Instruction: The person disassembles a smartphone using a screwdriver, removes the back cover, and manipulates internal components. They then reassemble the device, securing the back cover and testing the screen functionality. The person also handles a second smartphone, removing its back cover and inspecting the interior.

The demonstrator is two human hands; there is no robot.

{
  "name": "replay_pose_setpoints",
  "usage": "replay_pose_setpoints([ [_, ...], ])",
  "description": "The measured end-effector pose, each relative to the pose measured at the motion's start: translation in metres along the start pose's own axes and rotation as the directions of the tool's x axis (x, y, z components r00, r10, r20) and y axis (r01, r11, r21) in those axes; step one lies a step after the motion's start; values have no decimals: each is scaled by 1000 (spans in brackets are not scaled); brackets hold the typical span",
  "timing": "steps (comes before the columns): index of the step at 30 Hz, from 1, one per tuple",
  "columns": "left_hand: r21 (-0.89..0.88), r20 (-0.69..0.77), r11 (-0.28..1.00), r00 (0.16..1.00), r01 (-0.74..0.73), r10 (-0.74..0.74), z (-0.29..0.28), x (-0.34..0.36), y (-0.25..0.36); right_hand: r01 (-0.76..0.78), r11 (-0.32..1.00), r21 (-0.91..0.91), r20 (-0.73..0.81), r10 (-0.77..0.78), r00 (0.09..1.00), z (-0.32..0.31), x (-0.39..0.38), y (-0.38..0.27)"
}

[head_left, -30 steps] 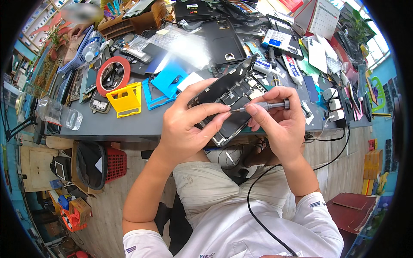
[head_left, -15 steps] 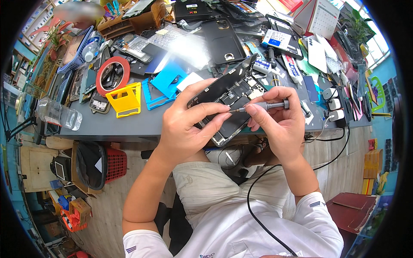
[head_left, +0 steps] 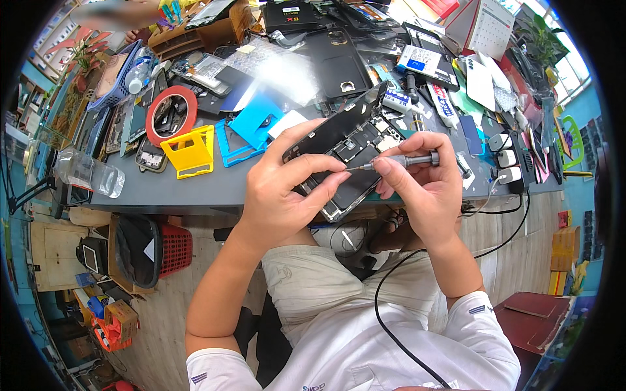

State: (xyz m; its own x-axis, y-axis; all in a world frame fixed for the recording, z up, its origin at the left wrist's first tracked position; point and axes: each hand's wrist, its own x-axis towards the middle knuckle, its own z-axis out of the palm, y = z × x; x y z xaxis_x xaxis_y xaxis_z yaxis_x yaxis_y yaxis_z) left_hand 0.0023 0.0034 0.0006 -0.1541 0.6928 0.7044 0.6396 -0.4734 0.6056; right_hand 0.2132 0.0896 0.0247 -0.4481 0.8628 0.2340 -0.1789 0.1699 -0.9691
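Note:
An opened smartphone (head_left: 357, 189), its inner board and battery bare, is held tilted above the desk's front edge, with a dark panel (head_left: 329, 133) raised along its far side. My left hand (head_left: 277, 182) grips the phone from the left. Its thumb and index finger pinch together at the tip of a screwdriver, and whether a tiny part sits between them cannot be made out. My right hand (head_left: 424, 182) is closed round the grey screwdriver (head_left: 417, 159), whose thin shaft points left over the phone. Some right fingers are partly hidden beneath the phone.
On the grey desk (head_left: 143, 189) lie a yellow phone stand (head_left: 189, 151), a blue stand (head_left: 238, 146), a red tape ring (head_left: 171, 116) and several phone parts. White chargers (head_left: 508, 174) sit at the right. A black cable (head_left: 385, 319) crosses my lap. Another person's arm (head_left: 124, 14) shows far left.
My hands, the phone and the screwdriver hold almost the same position, with only slight finger movement. At the far left, the other person's arm has shifted.

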Motion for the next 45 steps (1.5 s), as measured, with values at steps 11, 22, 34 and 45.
replay_pose_setpoints([
  [11, -18, -1, 1000, 1000, 20, -20, 0, 0, 2, -3, 1000, -15, -1, 3, 1000, 0, 0, -1],
  [22, -33, 3, 999, 1000, 14, -14, 1, -1, -2, -4, 1000, -9, 4, 4, 1000, 0, 0, -1],
  [34, -37, 8, 999, 999, 35, -34, 0, 0, 2, -11, 1000, -5, -3, 11, 1000, 0, 0, -1],
  [45, -22, 13, 1000, 1000, 4, -4, 0, 0, 0, -12, 1000, -15, 3, 12, 1000, 0, 0, -2],
])
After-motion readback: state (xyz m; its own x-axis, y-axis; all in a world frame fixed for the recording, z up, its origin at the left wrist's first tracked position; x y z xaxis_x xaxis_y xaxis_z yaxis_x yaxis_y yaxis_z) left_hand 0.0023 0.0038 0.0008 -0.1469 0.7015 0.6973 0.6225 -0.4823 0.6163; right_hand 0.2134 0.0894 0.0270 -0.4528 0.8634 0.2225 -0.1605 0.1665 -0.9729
